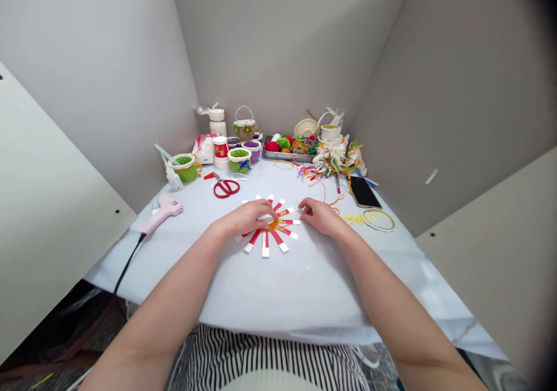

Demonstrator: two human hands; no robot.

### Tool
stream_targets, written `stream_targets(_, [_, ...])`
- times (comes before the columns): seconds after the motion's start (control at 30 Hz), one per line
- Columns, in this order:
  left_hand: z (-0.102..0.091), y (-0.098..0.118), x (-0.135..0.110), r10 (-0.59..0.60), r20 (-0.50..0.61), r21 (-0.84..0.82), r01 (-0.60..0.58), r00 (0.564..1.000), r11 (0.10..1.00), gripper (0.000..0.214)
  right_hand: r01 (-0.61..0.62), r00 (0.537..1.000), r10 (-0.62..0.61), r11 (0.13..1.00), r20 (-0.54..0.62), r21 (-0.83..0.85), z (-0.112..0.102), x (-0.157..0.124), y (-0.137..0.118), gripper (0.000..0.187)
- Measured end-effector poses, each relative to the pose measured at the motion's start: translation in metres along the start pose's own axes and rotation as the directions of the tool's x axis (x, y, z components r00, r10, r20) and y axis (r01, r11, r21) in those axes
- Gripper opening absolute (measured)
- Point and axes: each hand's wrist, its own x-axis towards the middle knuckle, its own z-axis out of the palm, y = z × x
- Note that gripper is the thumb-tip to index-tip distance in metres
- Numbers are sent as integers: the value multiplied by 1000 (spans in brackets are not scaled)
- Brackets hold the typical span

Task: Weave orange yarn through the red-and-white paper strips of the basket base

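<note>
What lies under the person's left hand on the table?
The left hand rests on red-and-white strips around an orange ring; the parts under the palm are covered and cannot be seen.

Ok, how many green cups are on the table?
2. One green cup stands at the far left of the cluster; the other stands beside the purple cup. Others could be hidden.

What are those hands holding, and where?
The left hand is on the centre of a radiating set of red-and-white paper strips; the right hand has its fingers at their outer ends. Whether either grips cannot be told.
</note>
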Motion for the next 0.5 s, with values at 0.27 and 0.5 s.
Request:
stream_targets(0.27, [0, 8, 1, 85, 42, -79, -82, 995, 994, 28, 157, 977, -172, 980, -127, -124, 22, 14, -18, 16])
stream_targets(0.5, [6, 14, 3, 56, -21, -2, -56, 998, 998, 20, 155, 979, -165, 984, -121, -90, 33, 21, -18, 15])
